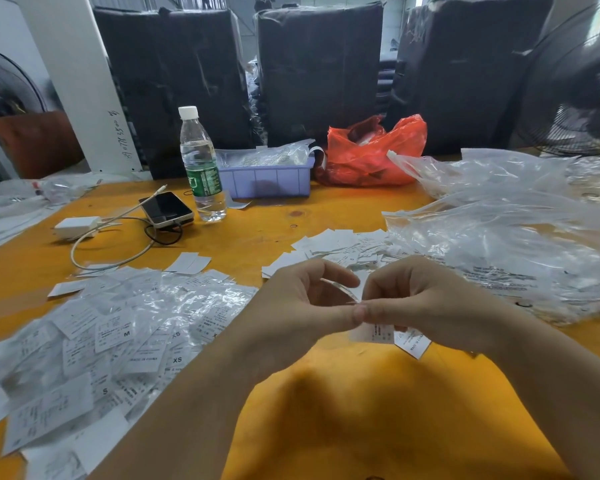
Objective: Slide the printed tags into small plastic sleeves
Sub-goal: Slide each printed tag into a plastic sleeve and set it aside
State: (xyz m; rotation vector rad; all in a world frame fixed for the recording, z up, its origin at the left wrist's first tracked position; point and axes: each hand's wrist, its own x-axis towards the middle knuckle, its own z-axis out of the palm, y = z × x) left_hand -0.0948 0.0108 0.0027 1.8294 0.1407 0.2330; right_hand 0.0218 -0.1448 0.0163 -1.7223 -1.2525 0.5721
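At frame centre, the left hand (pixel 302 299) is pinching a clear sleeve (pixel 336 292). The right hand (pixel 420 299) is gripping printed tags (pixel 392 336), which are hanging below its fingers. Filled sleeves (pixel 118 327) are lying piled at lower left.

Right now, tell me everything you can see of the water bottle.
The water bottle is clear plastic with a white screw cap, shut, and a green label around its lower half. It stands upright on the orange table, left of centre at the back, seemingly full nearly to the neck. The phone lies just left of it, the purple bin just behind right. Neither hand touches it.
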